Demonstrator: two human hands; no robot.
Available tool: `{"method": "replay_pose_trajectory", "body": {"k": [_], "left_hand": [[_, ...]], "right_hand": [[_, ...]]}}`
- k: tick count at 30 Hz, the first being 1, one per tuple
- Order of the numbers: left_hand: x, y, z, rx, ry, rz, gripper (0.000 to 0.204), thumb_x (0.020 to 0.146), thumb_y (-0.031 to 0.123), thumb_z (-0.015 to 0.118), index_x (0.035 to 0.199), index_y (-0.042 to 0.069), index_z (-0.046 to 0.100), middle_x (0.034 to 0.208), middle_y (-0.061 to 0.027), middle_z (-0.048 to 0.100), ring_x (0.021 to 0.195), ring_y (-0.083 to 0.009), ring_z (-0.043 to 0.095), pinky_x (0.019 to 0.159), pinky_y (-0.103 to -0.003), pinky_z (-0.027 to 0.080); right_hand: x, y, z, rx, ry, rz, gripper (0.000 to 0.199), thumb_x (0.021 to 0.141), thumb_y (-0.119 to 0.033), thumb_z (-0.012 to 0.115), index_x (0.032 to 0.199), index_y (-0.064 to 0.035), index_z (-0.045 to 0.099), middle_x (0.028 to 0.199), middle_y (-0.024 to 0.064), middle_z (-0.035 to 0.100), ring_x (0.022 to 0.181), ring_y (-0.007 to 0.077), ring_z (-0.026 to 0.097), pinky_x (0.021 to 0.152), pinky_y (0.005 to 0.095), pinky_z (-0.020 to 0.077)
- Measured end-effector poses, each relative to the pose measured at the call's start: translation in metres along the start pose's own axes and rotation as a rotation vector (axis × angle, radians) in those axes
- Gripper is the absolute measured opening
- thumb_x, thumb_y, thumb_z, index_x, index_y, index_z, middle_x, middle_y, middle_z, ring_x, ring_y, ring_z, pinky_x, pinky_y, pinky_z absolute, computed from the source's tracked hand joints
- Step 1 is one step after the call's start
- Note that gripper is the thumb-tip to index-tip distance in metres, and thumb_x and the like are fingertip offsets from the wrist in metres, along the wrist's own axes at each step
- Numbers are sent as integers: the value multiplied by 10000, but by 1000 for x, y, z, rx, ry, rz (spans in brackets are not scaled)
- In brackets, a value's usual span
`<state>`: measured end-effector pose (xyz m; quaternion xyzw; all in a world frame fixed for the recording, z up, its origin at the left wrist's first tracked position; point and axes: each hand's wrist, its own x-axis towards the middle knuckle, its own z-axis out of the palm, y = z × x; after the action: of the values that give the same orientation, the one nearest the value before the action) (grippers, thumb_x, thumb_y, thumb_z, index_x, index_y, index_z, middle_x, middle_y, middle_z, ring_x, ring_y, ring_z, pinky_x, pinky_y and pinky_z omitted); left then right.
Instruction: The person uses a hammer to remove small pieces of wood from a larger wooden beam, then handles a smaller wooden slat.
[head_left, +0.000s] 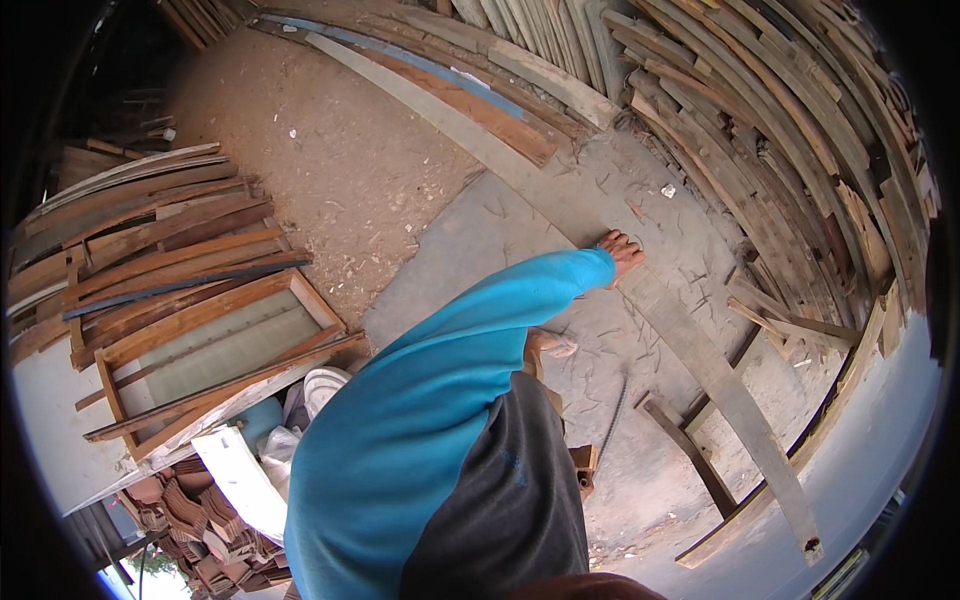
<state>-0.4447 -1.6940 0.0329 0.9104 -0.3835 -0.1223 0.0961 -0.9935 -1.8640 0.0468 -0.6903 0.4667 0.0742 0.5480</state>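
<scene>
A long, grey, weathered plank runs diagonally from the far left to the near right. My left hand, at the end of a blue sleeve, is closed on this plank near its middle, with the fingers curled at its edge. Part of the grip is hidden from above. My right hand is out of view. Below my left forearm, a bare foot shows on the grey floor.
Stacked boards fill the right side. A blue-edged board lies beyond the plank. Wooden frames and timber pile up at left, above reddish tiles. Short wood pieces and a thin dark rod lie nearby.
</scene>
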Motion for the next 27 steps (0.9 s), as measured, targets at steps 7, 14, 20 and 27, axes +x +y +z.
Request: {"method": "replay_pose_trajectory", "body": {"k": [7,14,20,27], "left_hand": [[13,4,-15,-16,-105,-22,725,535,185,813,1193,105,518,1194,-116,521,1142,-308,490,1016,-460,333],[-43,27,-22,-23,284,-10,826,682,334,809,1388,102,448,1370,-158,471,1291,-390,421,1118,-566,251],[-190,57,-7,-887,-317,-312,818,795,275,745,1490,104,351,1479,-172,396,1391,-354,361,1151,-433,330],[-256,43,-61,-888,-89,-138,857,732,252,769,1476,89,376,1429,-186,465,1353,-361,418,1132,-432,375]], "right_hand": [[7,-22,8,-16,-2,23,184,818,-150,725,894,10,672,792,51,677,728,145,578,663,337,476],[24,-67,24,28,-110,-49,200,807,-147,733,891,11,644,770,63,652,715,151,560,659,331,467],[34,-209,86,-383,-246,-369,263,815,-186,733,933,-6,584,851,154,583,731,321,585,668,408,470],[-4,-351,180,-392,-449,-567,362,762,-130,727,1092,-15,630,937,167,599,811,350,618,723,426,496]]}}
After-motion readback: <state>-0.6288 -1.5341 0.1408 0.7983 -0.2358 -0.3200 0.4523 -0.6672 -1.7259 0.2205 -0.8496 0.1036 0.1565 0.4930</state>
